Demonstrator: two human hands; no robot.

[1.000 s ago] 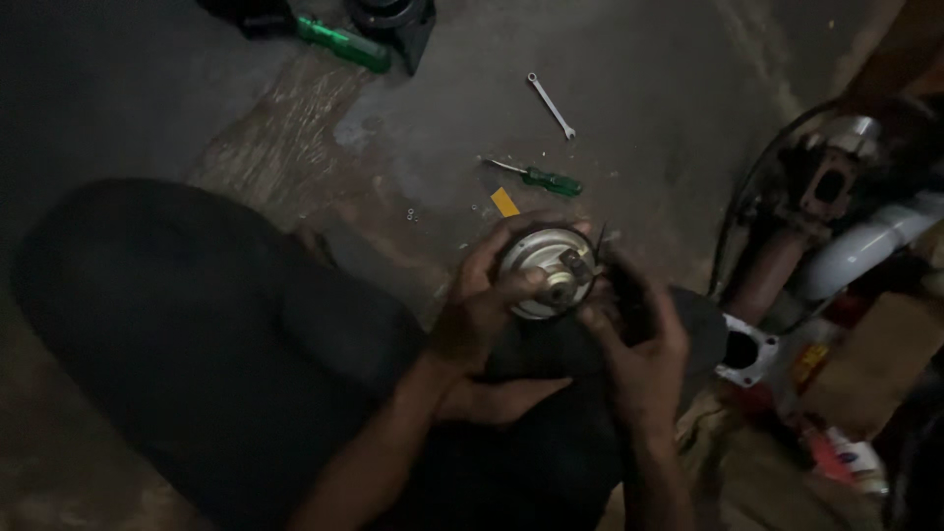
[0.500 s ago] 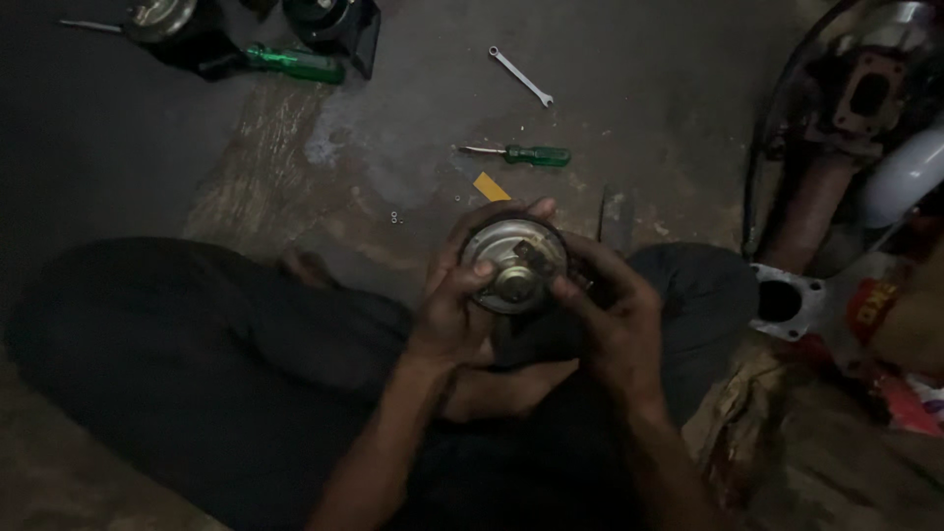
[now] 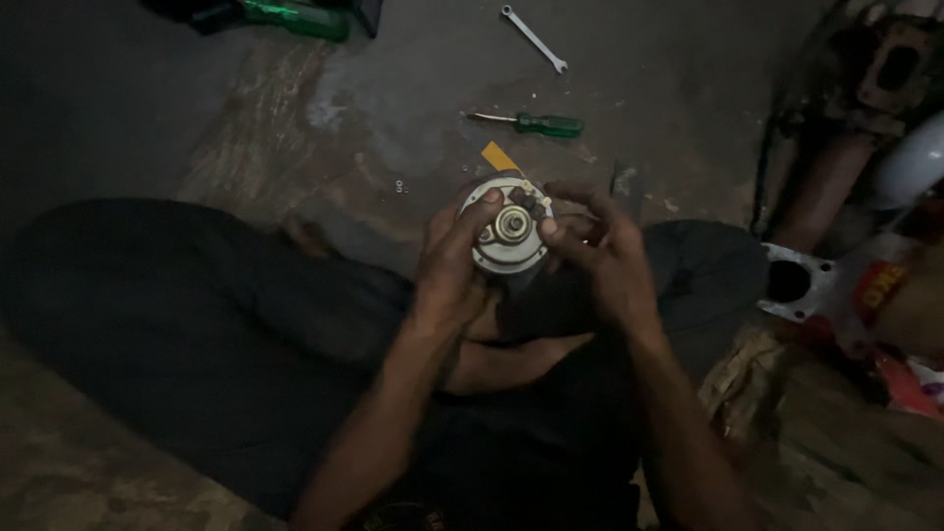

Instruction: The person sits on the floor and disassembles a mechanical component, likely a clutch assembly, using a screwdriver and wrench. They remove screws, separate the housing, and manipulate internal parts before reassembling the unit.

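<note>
Silvery metal catches what little light there is: a round motor-like part (image 3: 508,236) sits at the centre of the head view, held up over the seated person's crossed legs in dark trousers (image 3: 197,334). The left hand (image 3: 454,265) wraps around the part's left rim, thumb pressed on its face near the hub. The right hand (image 3: 602,251) is narrowed to a pinch, fingertips (image 3: 547,227) touching the part's right edge by a small dark fitting at the top; I cannot tell whether they grip anything there.

Above the hands, on the stained concrete floor (image 3: 295,128), a green-handled screwdriver (image 3: 536,123) lies level, and just below it a small yellow-orange scrap (image 3: 499,156). A slim spanner (image 3: 534,38) lies slantwise near the top edge. At the upper left of the frame, another green-handled tool (image 3: 295,18) rests against dark objects too dim to make out. Along the right side stand rusty engine pieces (image 3: 875,79) and a pale metal flange (image 3: 796,280) with a round hole, well apart from the hands.
</note>
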